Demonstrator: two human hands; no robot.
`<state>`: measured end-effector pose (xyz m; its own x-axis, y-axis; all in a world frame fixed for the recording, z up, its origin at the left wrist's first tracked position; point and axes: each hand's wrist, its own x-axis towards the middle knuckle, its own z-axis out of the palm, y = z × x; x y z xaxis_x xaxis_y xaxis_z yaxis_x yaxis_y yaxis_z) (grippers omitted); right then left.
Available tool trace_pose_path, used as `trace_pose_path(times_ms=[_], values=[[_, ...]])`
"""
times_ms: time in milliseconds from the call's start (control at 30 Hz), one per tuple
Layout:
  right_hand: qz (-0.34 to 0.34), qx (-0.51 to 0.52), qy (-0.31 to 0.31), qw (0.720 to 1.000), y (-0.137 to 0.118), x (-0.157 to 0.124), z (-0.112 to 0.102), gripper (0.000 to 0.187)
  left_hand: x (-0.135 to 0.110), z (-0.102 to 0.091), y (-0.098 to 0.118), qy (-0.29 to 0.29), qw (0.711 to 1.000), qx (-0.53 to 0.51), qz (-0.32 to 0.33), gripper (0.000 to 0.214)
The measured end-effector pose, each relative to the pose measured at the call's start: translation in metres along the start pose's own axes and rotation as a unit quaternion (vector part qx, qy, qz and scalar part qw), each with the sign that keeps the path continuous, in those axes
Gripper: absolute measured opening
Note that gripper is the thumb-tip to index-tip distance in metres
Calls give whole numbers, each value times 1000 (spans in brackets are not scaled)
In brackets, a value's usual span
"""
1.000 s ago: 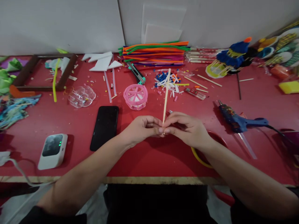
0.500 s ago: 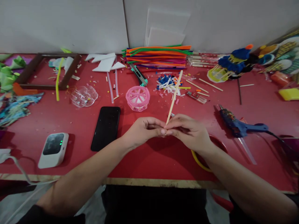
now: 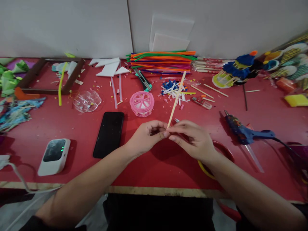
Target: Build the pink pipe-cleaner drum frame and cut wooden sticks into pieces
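Observation:
Between my two hands a thin pale wooden stick (image 3: 176,101) rises away from me, tilted a little to the right. My left hand (image 3: 147,136) pinches its near end between thumb and fingers. The fingertips of my right hand (image 3: 196,139) press at the same end, with the thumb slightly apart from the forefinger. The very tip of the stick is hidden by my fingers. Beyond my left hand stands a small pink openwork drum shape (image 3: 141,103) with a spoked top. Under my right wrist lies a red and yellow ring-shaped item (image 3: 226,149), partly covered.
A blue glue gun (image 3: 243,130) lies right, its cord trailing off. Left are a black phone (image 3: 108,134) and a white device (image 3: 55,157). Behind are pipe cleaners (image 3: 163,61), a cutter (image 3: 143,79), small cut pieces (image 3: 172,89) and a clear flower-shaped tray (image 3: 87,101).
The stick's near end and my fingertips have shifted slightly left. My right thumb has moved a little away from the left thumb. The view has tipped slightly upward.

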<state>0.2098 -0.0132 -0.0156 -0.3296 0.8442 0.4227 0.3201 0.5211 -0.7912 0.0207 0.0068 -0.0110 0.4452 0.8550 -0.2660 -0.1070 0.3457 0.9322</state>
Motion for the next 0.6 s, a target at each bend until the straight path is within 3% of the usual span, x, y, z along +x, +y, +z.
trace_pose_path(times_ms=[167, 300, 600], values=[[-4, -15, 5, 1000, 0, -1, -2, 33, 0, -1, 4, 18, 999, -38, -11, 29], [-15, -62, 3, 998, 3, 0, 2, 42, -1, -1, 5, 0, 999, -41, -30, 33], [-23, -85, 2, 996, 3, -2, 4, 32, -4, 3, 4, 6, 999, -28, -23, 32]])
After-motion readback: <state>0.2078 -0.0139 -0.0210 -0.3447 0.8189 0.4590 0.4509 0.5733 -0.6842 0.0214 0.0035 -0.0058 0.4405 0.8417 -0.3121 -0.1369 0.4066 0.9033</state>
